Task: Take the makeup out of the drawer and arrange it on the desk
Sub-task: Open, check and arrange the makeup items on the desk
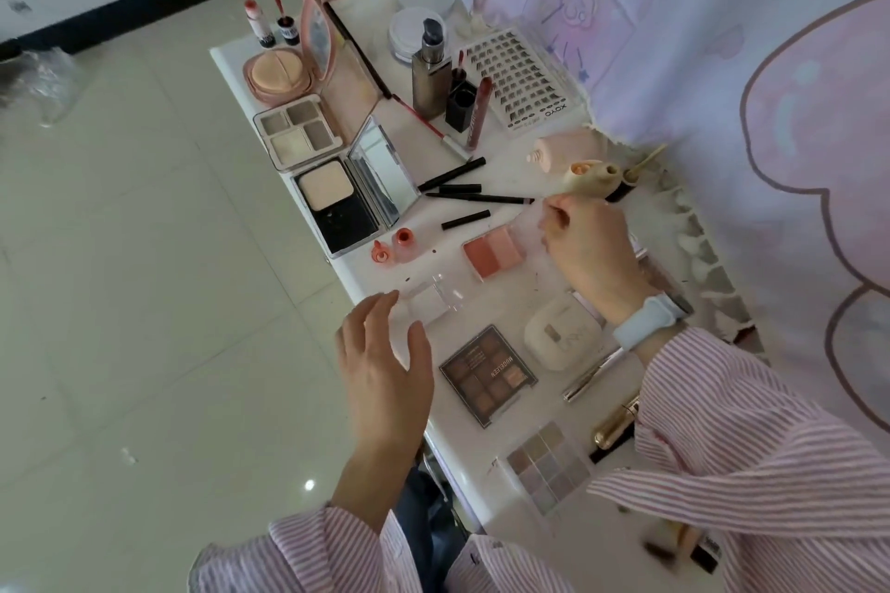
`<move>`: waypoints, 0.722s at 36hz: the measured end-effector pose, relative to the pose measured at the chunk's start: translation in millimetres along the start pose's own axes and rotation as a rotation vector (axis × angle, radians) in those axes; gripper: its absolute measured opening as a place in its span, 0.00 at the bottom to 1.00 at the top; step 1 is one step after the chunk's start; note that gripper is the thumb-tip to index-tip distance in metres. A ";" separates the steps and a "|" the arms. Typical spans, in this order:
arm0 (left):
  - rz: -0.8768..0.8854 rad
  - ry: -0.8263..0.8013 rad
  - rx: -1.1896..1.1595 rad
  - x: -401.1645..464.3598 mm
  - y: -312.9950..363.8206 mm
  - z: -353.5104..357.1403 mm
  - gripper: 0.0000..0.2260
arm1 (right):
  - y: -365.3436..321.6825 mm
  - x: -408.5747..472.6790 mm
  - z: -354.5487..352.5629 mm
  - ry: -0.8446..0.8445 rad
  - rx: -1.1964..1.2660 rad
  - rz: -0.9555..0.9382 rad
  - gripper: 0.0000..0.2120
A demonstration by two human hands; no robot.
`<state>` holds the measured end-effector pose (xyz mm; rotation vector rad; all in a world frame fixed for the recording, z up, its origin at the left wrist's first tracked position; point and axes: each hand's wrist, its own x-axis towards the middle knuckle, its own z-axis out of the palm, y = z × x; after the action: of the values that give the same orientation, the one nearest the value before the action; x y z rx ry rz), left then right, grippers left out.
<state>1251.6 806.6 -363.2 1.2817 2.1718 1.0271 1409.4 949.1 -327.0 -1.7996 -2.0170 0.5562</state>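
Observation:
Makeup is spread over the white desk (366,63). My right hand (585,250), with a pale blue watch at the wrist, reaches to the desk's far side, its fingers closed on a cream tube (592,176) beside a black tube with a gold wand (626,185). Just left of that hand lies a pink blush palette (493,250). My left hand (385,361) hovers open, fingers spread, over the near edge by a clear plastic case (436,301). A brown eyeshadow palette (487,375) and a white compact (561,332) lie between my hands. The drawer is not in view.
Further along the desk lie an open powder compact (337,202), a grey quad palette (296,130), a pink cushion compact (281,75), a pump bottle (430,72), a lash tray (520,77) and black pencils (457,188). A curtain (722,63) hangs along the right. Tiled floor (144,255) lies left.

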 end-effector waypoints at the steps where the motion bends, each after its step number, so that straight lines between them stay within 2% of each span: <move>1: -0.021 -0.010 0.026 -1.0 -4.7 1.0 0.17 | -0.1 0.0 1.7 -0.003 0.019 -0.002 0.13; 6: -0.075 -0.135 0.097 -6.2 -19.0 8.0 0.26 | 1.7 -7.4 -0.6 0.042 0.059 -0.012 0.16; 10: -0.088 -0.177 0.155 -9.3 -23.6 12.7 0.27 | 15.9 -22.5 -12.7 0.196 -0.015 -0.052 0.11; 12: -0.089 -0.189 0.192 -10.6 -26.9 14.7 0.27 | 27.7 -28.3 -17.7 0.201 -0.060 -0.003 0.10; 15: -0.110 -0.215 0.207 -12.7 -31.4 17.2 0.27 | 46.7 -27.5 -19.4 0.075 -0.239 0.092 0.15; 20: -0.096 -0.234 0.225 -16.2 -37.9 17.5 0.29 | 54.4 -17.6 -13.9 -0.180 -0.395 0.257 0.35; 22: -0.088 -0.240 0.243 -16.6 -39.6 17.0 0.31 | 53.2 -16.1 -9.1 -0.211 -0.410 0.267 0.38; 26: -0.104 -0.261 0.242 -15.8 -37.1 14.6 0.29 | 52.6 -14.4 -5.4 -0.172 -0.453 0.263 0.37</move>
<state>1248.0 787.2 -401.2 1.3073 2.1784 0.5343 1458.2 940.4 -350.4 -2.3805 -2.1639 0.3531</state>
